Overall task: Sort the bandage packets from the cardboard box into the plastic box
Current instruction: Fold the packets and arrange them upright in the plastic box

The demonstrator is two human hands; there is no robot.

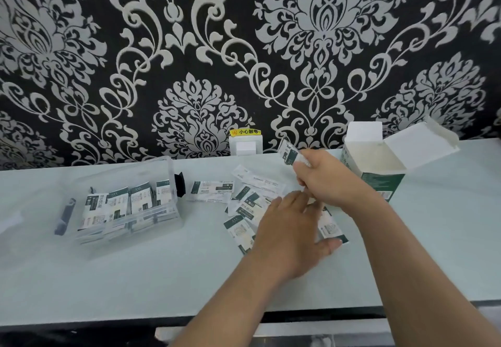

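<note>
A clear plastic box sits at the left of the table, with several bandage packets standing upright inside. The white and green cardboard box stands open at the right. Several loose packets lie scattered on the table between the two boxes. My right hand holds one bandage packet raised above the pile. Lower down, my left hand lies flat with straight fingers over the scattered packets, its thumb by a packet at the right.
A black clip-like object lies left of the plastic box. A white wall socket with a yellow warning label sits at the back edge. The table's front edge runs across the bottom. Patterned wallpaper covers the wall behind.
</note>
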